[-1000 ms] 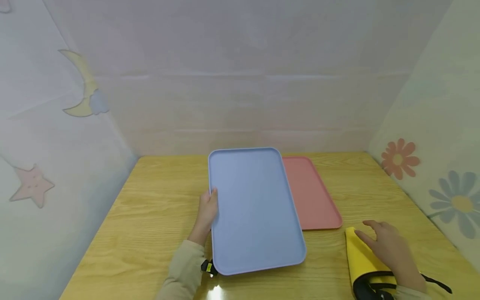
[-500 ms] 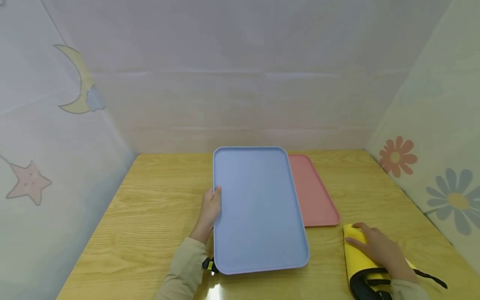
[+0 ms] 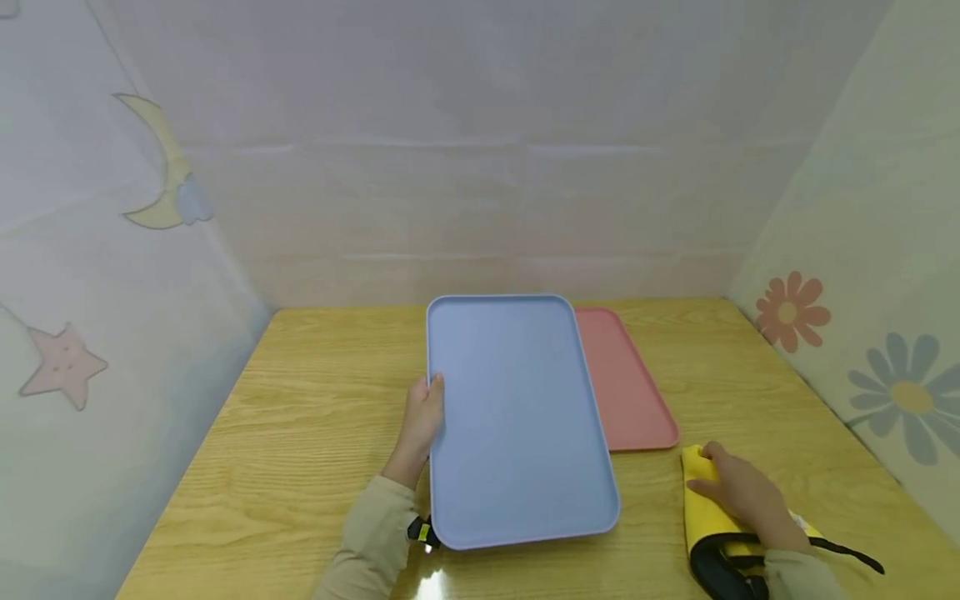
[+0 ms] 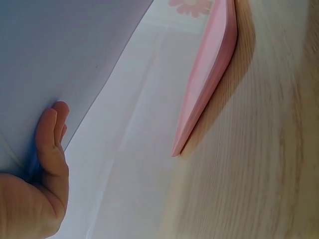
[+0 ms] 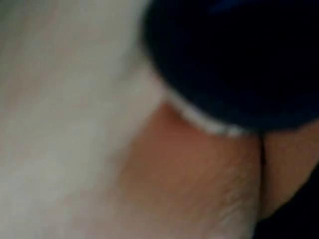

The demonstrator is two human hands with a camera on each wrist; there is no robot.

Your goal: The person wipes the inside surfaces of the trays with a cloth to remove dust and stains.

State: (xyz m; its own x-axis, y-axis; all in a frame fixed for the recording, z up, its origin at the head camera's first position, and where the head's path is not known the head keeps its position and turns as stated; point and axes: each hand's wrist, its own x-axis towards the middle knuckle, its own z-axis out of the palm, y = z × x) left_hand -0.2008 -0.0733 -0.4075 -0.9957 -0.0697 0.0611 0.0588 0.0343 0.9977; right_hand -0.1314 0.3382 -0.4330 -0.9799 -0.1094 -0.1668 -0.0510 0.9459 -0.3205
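Blue tray [image 3: 521,425], held up by my left hand [image 3: 422,417] over the desk [image 3: 300,400]; my right hand [image 3: 742,487] grips yellow cloth [image 3: 703,518] toward the right edge.

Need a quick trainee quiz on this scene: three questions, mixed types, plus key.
1. True or false: in the head view, the blue tray partly hides the pink tray on the table.

2. Fill in the colour: the right hand touches a mostly ____ item with dark edging.

3. Multiple choice: what does the left hand hold?
a) the pink tray
b) the blue tray
c) nothing

Key: 1 true; 2 yellow; 3 b.
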